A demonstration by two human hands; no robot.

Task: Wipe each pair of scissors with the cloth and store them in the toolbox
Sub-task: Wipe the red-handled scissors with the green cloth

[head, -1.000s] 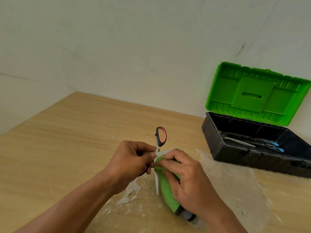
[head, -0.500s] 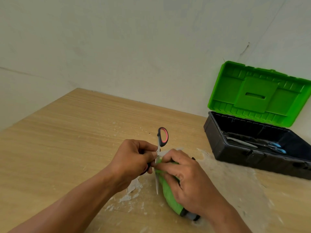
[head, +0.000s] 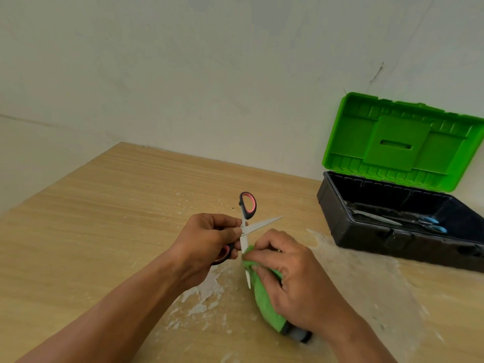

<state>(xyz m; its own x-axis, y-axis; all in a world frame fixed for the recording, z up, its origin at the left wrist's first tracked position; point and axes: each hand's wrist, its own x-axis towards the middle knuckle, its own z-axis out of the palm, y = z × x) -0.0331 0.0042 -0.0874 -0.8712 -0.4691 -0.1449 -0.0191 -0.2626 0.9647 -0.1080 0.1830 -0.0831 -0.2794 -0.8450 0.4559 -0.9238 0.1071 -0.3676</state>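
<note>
My left hand (head: pixel 209 238) grips a pair of scissors with black and pink handles (head: pixel 247 205) near the pivot; the blades are spread wide, one pointing right, one pointing down toward me. My right hand (head: pixel 293 279) pinches a green cloth (head: pixel 264 299) against the lower blade. The toolbox (head: pixel 337 221), black with a raised green lid (head: pixel 400 142), stands open at the right. Inside it lies a pair of blue-handled scissors (head: pixel 429 224) with the blades pointing left.
The wooden table (head: pixel 110 221) has white flaky patches near my hands and in front of the toolbox. A pale wall runs behind the table and along its left edge.
The scissor blades have spread wider, and one blade now sticks out to the right above my right hand. My right hand with the cloth has slid slightly lower on the other blade.
</note>
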